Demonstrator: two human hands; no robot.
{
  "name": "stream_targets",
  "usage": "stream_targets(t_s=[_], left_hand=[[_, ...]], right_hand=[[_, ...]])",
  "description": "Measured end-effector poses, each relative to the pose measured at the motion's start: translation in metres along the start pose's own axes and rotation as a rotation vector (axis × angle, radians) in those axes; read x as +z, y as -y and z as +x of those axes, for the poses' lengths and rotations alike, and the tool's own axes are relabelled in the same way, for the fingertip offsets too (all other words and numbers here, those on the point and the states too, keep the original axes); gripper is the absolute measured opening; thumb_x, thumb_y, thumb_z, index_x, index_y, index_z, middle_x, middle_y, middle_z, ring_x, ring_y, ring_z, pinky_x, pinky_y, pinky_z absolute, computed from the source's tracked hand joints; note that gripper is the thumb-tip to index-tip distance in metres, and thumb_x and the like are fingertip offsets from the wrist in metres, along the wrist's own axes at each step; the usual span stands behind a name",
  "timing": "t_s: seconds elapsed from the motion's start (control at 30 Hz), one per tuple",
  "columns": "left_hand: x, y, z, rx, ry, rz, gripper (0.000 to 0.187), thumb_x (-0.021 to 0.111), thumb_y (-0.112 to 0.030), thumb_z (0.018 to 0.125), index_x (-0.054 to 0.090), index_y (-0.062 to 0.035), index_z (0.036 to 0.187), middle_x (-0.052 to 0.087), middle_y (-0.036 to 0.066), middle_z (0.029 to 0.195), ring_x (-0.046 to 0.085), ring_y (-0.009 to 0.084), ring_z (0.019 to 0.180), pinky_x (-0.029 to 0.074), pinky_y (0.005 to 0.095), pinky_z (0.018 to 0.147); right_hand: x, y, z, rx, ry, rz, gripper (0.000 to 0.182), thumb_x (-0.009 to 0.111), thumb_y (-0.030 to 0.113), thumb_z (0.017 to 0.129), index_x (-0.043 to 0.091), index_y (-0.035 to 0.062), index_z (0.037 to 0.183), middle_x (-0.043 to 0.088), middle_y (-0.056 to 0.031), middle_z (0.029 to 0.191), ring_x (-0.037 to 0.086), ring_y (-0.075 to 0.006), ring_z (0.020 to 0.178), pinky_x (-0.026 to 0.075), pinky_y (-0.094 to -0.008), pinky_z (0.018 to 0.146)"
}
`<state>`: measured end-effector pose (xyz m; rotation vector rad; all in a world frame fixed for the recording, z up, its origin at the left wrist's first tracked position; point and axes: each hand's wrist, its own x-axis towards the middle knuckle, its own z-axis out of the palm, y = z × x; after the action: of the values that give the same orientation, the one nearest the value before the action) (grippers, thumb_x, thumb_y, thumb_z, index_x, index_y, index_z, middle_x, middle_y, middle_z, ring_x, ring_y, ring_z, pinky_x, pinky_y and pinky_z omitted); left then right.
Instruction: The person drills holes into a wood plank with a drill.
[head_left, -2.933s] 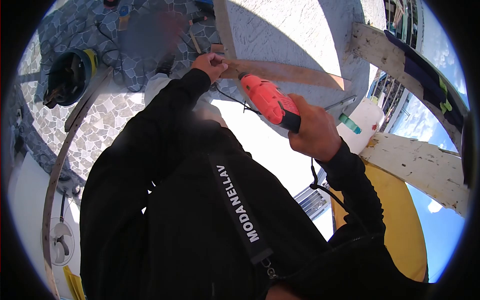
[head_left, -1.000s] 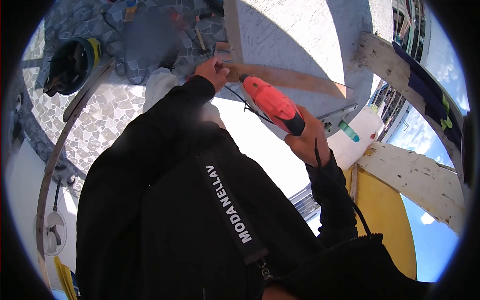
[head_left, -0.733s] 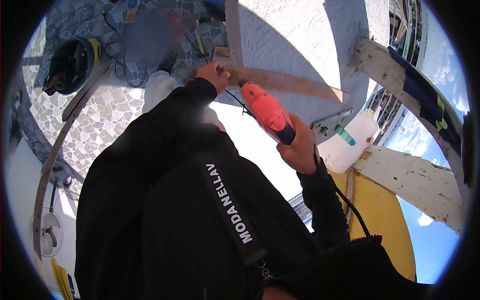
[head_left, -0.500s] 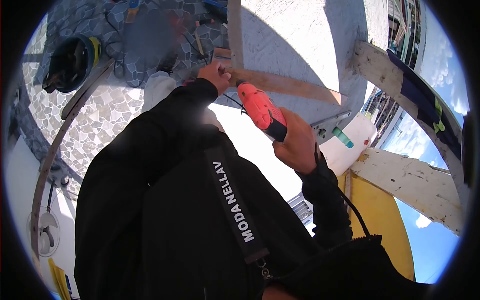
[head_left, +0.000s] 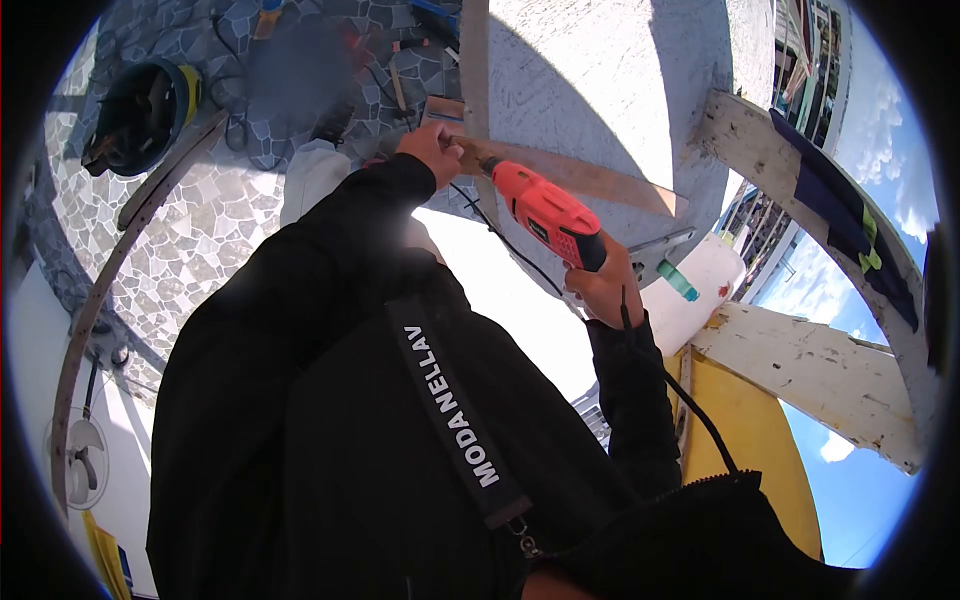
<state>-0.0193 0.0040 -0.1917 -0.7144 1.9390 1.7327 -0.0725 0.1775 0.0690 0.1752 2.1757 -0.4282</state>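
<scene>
My right hand (head_left: 605, 287) is wrapped round the rear of a red and black power drill (head_left: 545, 208). The drill points up and left, its chuck close over the left part of a wooden strip (head_left: 610, 182). At the strip's left end, my left hand (head_left: 433, 155) has its fingers closed on the wood, just left of the chuck. The drill's tip is hard to see against the wood. A dark cord runs below the drill.
A rough grey-white slab (head_left: 610, 70) lies behind the strip. On the stone-patterned floor stands a dark bucket (head_left: 140, 120) with tools near it. A green bottle (head_left: 678, 281) is at the right, by a weathered beam (head_left: 810, 370). A fan (head_left: 87, 460) is at lower left.
My right hand has shifted right and slightly up, and the drill has rolled so more of its side shows. My left hand stays at the strip's end.
</scene>
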Motion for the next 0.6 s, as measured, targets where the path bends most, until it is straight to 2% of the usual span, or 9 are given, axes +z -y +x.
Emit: stream_targets(t_s=[0.1,0.13,0.17,0.23,0.27,0.3,0.47,0.57,0.6], left_hand=[[0.0,0.0,0.001,-0.007,0.007,0.004,0.021,0.066,-0.02,0.082,0.058,-0.0039,0.093,0.066,0.014,0.089,0.065,0.0299,0.088,0.049,0.0377,0.078],[0.001,0.0,0.001,-0.009,0.006,0.002,0.021,0.066,-0.02,0.082,0.058,-0.0038,0.093,0.066,0.014,0.088,0.065,0.0298,0.088,0.049,0.0375,0.077],[0.002,0.001,0.001,-0.008,0.007,0.004,0.021,0.066,-0.02,0.082,0.058,-0.0038,0.093,0.066,0.014,0.088,0.065,0.0298,0.088,0.049,0.0375,0.077],[0.002,0.002,0.002,0.013,-0.013,-0.008,0.02,0.066,-0.02,0.081,0.059,-0.0037,0.092,0.067,0.014,0.086,0.066,0.0292,0.085,0.05,0.037,0.077],[0.003,0.002,0.002,0.015,-0.011,-0.004,0.02,0.066,-0.02,0.081,0.059,-0.0037,0.092,0.067,0.014,0.086,0.066,0.0292,0.085,0.05,0.037,0.077],[0.002,0.002,0.002,0.027,-0.016,0.001,0.02,0.066,-0.019,0.081,0.06,-0.0038,0.091,0.067,0.013,0.084,0.066,0.0289,0.083,0.05,0.0368,0.076],[0.0,0.001,0.001,0.061,-0.026,0.03,0.02,0.067,-0.02,0.08,0.06,-0.0039,0.09,0.067,0.012,0.082,0.066,0.0281,0.081,0.05,0.0365,0.075],[-0.002,0.0,-0.003,0.049,-0.035,0.018,0.021,0.067,-0.02,0.08,0.06,-0.0037,0.09,0.067,0.013,0.084,0.066,0.0282,0.081,0.05,0.0367,0.075],[0.0,0.001,-0.002,0.066,-0.063,0.014,0.022,0.068,-0.021,0.078,0.059,-0.0037,0.088,0.066,0.013,0.081,0.065,0.0288,0.079,0.05,0.0373,0.073]], right_hand=[[0.015,-0.004,-0.011,-0.046,-0.03,0.065,0.054,0.06,0.004,0.06,0.056,-0.0039,0.113,0.064,-0.0121,0.087,0.059,-0.0213,0.077,0.048,-0.0312,0.076],[0.019,0.004,-0.017,-0.058,-0.048,0.0,0.055,0.06,0.003,0.062,0.055,-0.0029,0.116,0.065,-0.0155,0.089,0.062,-0.0258,0.078,0.049,-0.032,0.077],[0.024,0.005,-0.019,-0.057,-0.049,0.003,0.055,0.06,0.003,0.062,0.055,-0.0029,0.116,0.065,-0.0155,0.089,0.062,-0.0258,0.078,0.049,-0.032,0.077],[0.033,0.008,-0.022,-0.325,-0.16,-0.11,0.054,0.059,0.003,0.064,0.054,-0.002,0.118,0.065,-0.0209,0.093,0.065,-0.0343,0.082,0.049,-0.0348,0.079],[0.033,0.014,-0.023,-0.355,-0.155,-0.144,0.051,0.058,0.003,0.065,0.055,-0.0014,0.116,0.064,-0.0242,0.095,0.062,-0.0418,0.087,0.05,-0.0405,0.079],[0.034,0.023,-0.023,-0.355,-0.157,-0.139,0.051,0.058,0.003,0.065,0.055,-0.0014,0.116,0.064,-0.0242,0.095,0.062,-0.0418,0.087,0.05,-0.0405,0.079],[0.03,0.05,-0.016,-0.307,-0.125,-0.562,0.046,0.058,0.007,0.064,0.055,0.0001,0.11,0.061,-0.0226,0.091,0.058,-0.0446,0.089,0.048,-0.0488,0.076],[0.014,0.051,-0.001,-0.314,-0.083,-0.427,0.046,0.057,0.008,0.064,0.055,0.0003,0.11,0.062,-0.023,0.093,0.059,-0.0451,0.089,0.048,-0.0486,0.076],[0.01,0.056,-0.001,-0.269,-0.093,-0.342,0.043,0.058,0.008,0.063,0.057,-0.0004,0.105,0.064,-0.0217,0.089,0.061,-0.0421,0.083,0.049,-0.0465,0.075]])
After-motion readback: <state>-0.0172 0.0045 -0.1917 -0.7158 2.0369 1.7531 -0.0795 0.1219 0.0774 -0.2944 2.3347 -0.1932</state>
